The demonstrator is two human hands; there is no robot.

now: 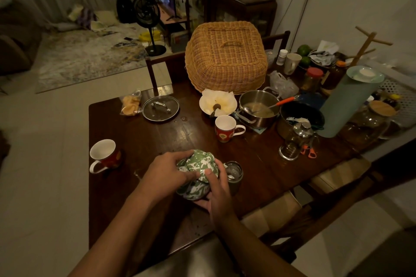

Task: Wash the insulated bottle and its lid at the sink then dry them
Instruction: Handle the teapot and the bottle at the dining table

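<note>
A green-and-white marbled enamel pot (pixel 191 189) stands near the front edge of the dark wooden table (pixel 157 137). My left hand (pixel 166 175) grips its matching lid (pixel 200 162) from the left, and the lid sits tilted on the pot. My right hand (pixel 217 189) cups the pot's right side, thumb on the lid's edge. Just right of the pot stands a small dark insulated bottle (pixel 234 174), open at the top, steel inside, partly hidden by my right hand. No bottle lid is visible.
Two red mugs (pixel 104 156) (pixel 226 128), a glass pan lid (pixel 161 108), a steel pot with ladle (pixel 258 108), a wicker food cover (pixel 226 56), a glass French press (pixel 297 139) and a tall teal jug (pixel 346 101) crowd the table. Chairs stand at the right.
</note>
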